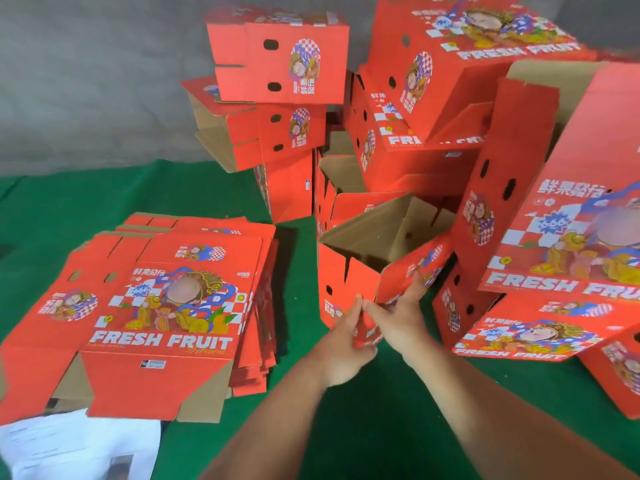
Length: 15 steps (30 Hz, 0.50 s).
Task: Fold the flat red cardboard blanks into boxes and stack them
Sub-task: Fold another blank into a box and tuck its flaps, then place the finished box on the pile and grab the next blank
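Green cloth [207, 188] covers the desk, and a grey backdrop [86, 74] hangs behind it. At the far left bottom, white printed sheets [79, 445] are cut off by the frame edge, their text too blurred to read. Above them lies the pile of flat red blanks [166, 306], printed side up with "FRESH FRUIT" legible on the top one; the lower blanks show only as fanned edges on the right side. Behind, folded boxes [277, 64] stand in a leaning column, and the lowest one is largely hidden.

In the middle, the half-formed box [349, 271] stands on the cloth with its brown inside open to the camera. The left hand [346, 344] reaches its near lower corner with fingers fairly straight, touching a red flap [367, 330]; whether it pinches the flap is hard to tell through motion blur. The right hand [401, 317] has fingers spread against the box's tilted side panel, thumb toward the left hand.

At right, a jumbled heap of finished boxes [536, 237] overlaps, several cropped by the frame.
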Each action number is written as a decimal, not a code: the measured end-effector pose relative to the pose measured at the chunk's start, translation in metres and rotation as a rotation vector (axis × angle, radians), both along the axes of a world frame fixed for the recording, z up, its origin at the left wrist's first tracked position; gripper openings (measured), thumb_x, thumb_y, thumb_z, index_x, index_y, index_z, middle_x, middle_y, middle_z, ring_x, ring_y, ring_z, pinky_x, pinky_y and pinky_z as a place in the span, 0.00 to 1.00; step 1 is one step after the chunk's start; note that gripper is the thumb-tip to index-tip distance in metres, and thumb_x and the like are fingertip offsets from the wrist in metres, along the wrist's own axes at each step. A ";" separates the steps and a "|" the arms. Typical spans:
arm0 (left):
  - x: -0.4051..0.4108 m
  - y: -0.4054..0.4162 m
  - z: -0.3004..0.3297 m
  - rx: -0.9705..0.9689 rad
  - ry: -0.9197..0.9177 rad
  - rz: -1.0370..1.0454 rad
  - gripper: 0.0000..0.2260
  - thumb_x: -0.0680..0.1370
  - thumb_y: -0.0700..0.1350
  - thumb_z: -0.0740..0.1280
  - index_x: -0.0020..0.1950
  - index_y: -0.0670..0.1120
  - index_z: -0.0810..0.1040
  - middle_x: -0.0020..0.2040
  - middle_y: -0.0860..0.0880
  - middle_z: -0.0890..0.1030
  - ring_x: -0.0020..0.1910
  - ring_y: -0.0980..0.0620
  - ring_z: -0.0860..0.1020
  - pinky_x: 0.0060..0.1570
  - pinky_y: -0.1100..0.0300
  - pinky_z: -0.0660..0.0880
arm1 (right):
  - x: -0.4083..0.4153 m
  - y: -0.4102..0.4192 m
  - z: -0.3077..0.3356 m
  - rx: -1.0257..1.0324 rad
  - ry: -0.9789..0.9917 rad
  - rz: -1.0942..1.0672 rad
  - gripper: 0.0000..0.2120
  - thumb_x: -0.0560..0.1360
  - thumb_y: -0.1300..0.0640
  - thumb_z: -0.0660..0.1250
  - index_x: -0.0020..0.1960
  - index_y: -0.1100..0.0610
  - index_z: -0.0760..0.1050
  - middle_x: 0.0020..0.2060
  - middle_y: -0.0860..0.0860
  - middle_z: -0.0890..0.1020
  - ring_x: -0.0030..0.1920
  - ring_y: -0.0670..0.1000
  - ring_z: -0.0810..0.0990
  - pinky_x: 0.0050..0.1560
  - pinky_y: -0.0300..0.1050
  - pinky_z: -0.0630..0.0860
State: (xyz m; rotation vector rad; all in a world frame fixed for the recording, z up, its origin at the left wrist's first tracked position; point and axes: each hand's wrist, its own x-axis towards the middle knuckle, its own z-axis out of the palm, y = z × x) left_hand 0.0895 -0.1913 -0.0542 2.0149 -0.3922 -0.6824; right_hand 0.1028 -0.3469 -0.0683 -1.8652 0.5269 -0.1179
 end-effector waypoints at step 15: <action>0.028 -0.002 -0.002 -0.230 0.056 0.495 0.23 0.82 0.40 0.64 0.77 0.54 0.68 0.58 0.57 0.76 0.24 0.63 0.70 0.29 0.68 0.70 | 0.019 -0.003 0.018 0.472 0.135 -0.392 0.29 0.82 0.63 0.64 0.78 0.51 0.59 0.67 0.60 0.75 0.54 0.62 0.83 0.53 0.55 0.84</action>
